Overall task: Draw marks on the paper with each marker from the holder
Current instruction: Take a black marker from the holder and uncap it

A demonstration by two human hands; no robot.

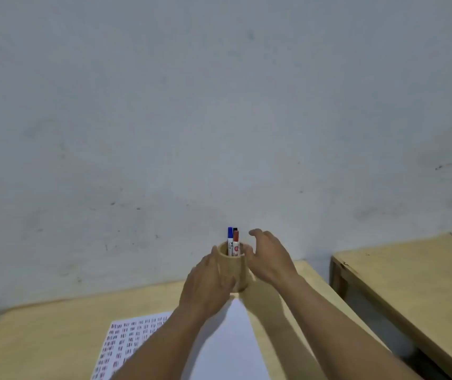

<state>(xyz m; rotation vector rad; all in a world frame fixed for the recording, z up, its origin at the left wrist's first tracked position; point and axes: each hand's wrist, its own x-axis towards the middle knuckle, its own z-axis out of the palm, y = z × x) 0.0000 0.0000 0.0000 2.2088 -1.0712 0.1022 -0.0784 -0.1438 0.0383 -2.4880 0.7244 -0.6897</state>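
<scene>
Standing at the far edge of the tabletop (pixel 41 333), close to the grey wall (pixel 164 119), a round wooden holder (pixel 239 272) carries three capped markers upright: a blue marker (pixel 230 237), a red marker (pixel 236 242) just in front of it, and a black marker (pixel 235 229) whose cap peeks out behind them. The left hand (pixel 208 286) wraps the holder's left side, its fingers (pixel 226 282) pressed against the wood. The right hand (pixel 270 257) hovers just right of the holder's rim, fingers spread and curled, holding nothing, thumb near the rim. Nearer than the holder, a white paper (pixel 233 346) lies flat under the forearms, its left part covered with rows of small red and dark marks. Another wooden table (pixel 411 275) stands well apart to the holder's right.
</scene>
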